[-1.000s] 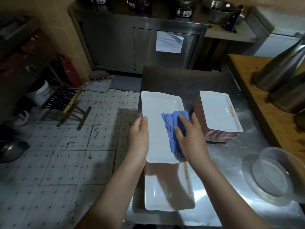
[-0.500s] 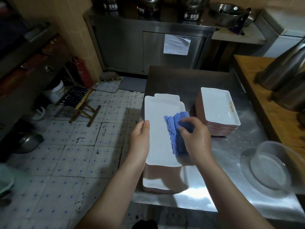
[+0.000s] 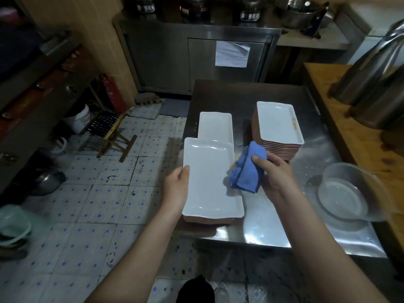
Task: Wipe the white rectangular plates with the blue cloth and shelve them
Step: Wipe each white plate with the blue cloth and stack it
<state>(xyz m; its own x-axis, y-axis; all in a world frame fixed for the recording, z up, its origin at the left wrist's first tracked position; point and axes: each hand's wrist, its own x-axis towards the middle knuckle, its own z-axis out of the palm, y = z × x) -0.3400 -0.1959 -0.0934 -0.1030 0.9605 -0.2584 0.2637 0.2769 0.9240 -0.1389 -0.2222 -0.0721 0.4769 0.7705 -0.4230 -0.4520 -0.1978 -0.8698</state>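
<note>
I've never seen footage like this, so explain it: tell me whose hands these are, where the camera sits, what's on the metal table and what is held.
There is no machine here: a person works with bare hands, and every picture comes from one wide-angle camera worn on their head, looking forward and down. The left hand grips the left rim of a white rectangular plate. The right hand holds a crumpled blue cloth at that plate's right edge. On the shiny steel table lie another single white plate, a stack of white plates with reddish-brown undersides and a clear round bowl. Whether the gripped plate rests on something below it is hard to tell.
</note>
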